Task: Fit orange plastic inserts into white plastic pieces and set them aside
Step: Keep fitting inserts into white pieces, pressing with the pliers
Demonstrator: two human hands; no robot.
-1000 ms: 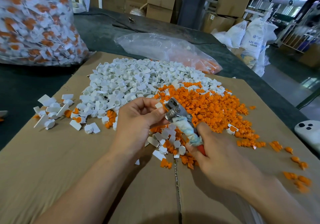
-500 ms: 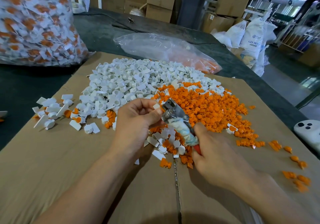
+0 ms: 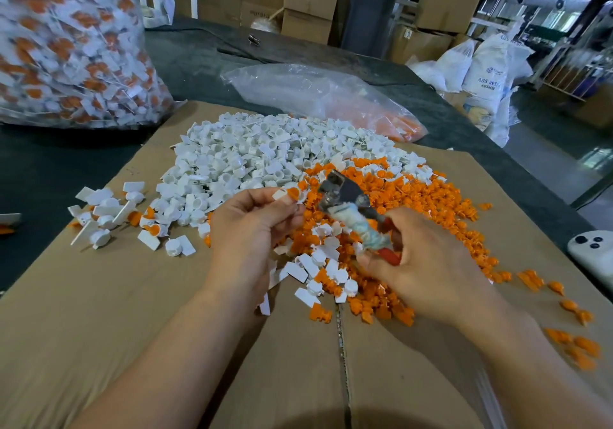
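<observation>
Your left hand (image 3: 252,226) pinches a white piece (image 3: 280,194) with an orange insert (image 3: 294,193) showing in it, held above the near edge of the heaps. A moment ago the metal head of the hand tool (image 3: 345,196) was against that piece. Now it has drawn off to the right, just apart. Your right hand (image 3: 428,272) is wrapped round its taped handle. The view is blurred there, so I cannot tell if the insert is fully home, but the pressing looks done. It probably belongs next with the finished pieces (image 3: 106,209) at the left.
</observation>
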